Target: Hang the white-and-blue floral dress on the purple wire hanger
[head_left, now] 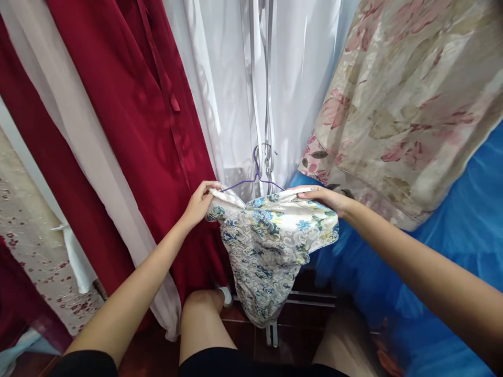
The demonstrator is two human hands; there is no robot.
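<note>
A white garment with a blue and green floral print (267, 251) hangs in front of me, spread between my hands. My left hand (202, 201) pinches its left shoulder near the neckline. At the other shoulder, my right hand (322, 198) grips the fabric, its thumb on top and its other fingers mostly hidden by the cloth. A thin purple hanger (257, 178) sits inside the neckline, its hook pointing up. Both ends of the hanger disappear into the garment.
Long red cloth (121, 104) hangs at the left, and white drapes (223, 68) hang straight ahead. On the right are a pink floral dress (416, 110) and blue tulle (444, 246). Metal rack bars (306, 299) run low above the dark tiled floor (286, 330).
</note>
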